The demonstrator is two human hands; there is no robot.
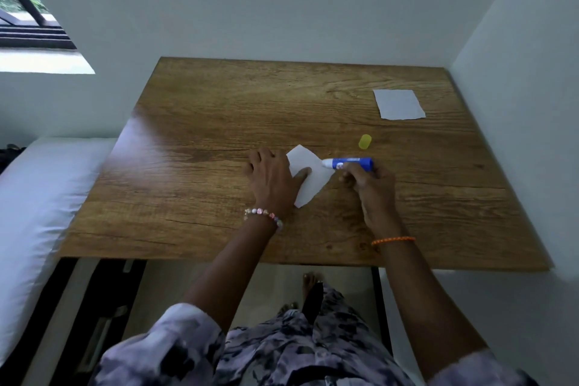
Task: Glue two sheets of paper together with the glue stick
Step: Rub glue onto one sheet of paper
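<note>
Left hand: the left hand (272, 178) lies flat, palm down and fingers spread, pressing the left part of a small white sheet of paper (313, 177) against the table; it grasps nothing.
Right hand: the right hand (368, 180) is closed around the rear of a blue glue stick with a white nozzle end (346, 163), which lies almost level and points left.
Glue stick tip: the white end sits at the right corner of the small white sheet; from this angle it seems to touch the paper, though contact is hard to confirm.
Sheet under the hands: it is turned cornerwise, near the middle of the table, with its lower corner pointing toward the person.
Cap: a small yellow translucent cap (365, 141) stands on the table just beyond the glue stick, apart from it.
Second sheet: a pale rectangular sheet of paper (398, 104) lies flat near the far right corner, well apart from the hands.
Table: a brown wood-grain tabletop (194, 166) set against pale walls.
Wrists: a beaded bracelet (264, 217) on the left, a thin orange cord band (393, 240) on the right.
</note>
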